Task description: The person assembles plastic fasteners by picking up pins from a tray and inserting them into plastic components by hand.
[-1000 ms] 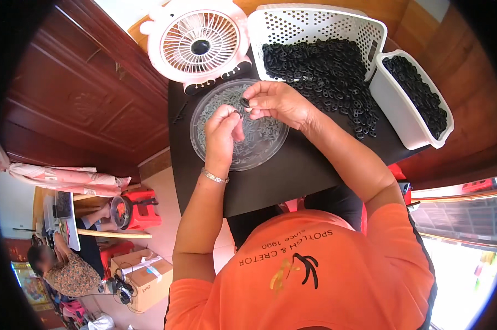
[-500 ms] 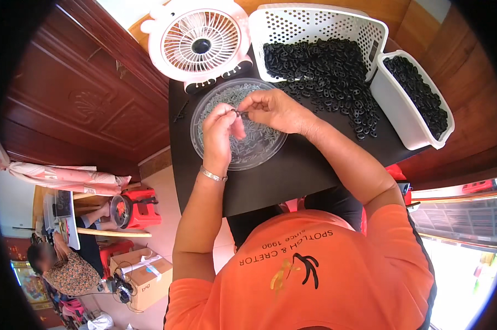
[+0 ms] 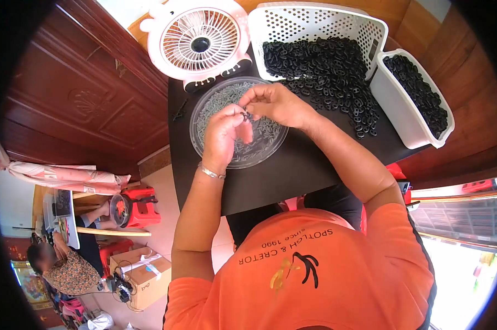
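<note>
Over a round clear tub (image 3: 248,163) of small thin greyish pieces, my two hands meet with fingertips close together. My left hand (image 3: 221,135) pinches a small black piece (image 3: 248,116), which looks like the looped black parts in the pile. From the right, my right hand (image 3: 281,107) has its thumb and fingers closed on the same piece. Whether a thin greyish piece is also between the fingers is too small to tell. Many black looped parts (image 3: 336,93) spill out of a tipped white perforated basket (image 3: 268,22) onto the dark table (image 3: 270,190).
A pink and white fan (image 3: 200,45) stands behind the tub. At the right is a white bin (image 3: 390,104) full of black parts. A few dark bits (image 3: 179,111) lie by the table's left edge. Far left, another person (image 3: 72,275) sits near a cardboard box (image 3: 149,286).
Both hands stay over the tub, with slight shifts of the fingers. The left hand has turned a little and the black piece sits slightly further right and lower.
</note>
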{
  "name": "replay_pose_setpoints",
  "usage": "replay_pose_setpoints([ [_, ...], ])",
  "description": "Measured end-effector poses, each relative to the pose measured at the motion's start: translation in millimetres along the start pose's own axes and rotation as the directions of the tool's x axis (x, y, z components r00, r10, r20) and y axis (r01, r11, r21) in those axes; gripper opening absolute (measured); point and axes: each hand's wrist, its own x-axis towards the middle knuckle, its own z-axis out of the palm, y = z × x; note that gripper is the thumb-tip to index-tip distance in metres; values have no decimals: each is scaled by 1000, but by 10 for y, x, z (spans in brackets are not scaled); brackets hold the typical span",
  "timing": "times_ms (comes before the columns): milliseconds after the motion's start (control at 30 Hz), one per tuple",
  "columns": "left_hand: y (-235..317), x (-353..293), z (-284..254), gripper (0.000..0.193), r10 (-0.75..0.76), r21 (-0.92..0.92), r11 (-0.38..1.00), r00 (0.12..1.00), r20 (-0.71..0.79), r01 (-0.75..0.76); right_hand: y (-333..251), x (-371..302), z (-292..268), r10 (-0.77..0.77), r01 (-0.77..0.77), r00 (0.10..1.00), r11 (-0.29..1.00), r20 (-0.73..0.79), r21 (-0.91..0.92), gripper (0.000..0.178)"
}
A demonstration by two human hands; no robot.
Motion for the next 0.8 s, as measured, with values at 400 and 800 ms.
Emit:
replay_pose_setpoints([
  [400,-81,30,49,17,95,-172,979,990,-105,-112,-11,-22,137,-44,74,992,964,-120,256,17],
  [800,-86,3,67,14,132,157,983,953,-273,-91,-106,-24,21,3,29,978,988,-207,153,17],
])
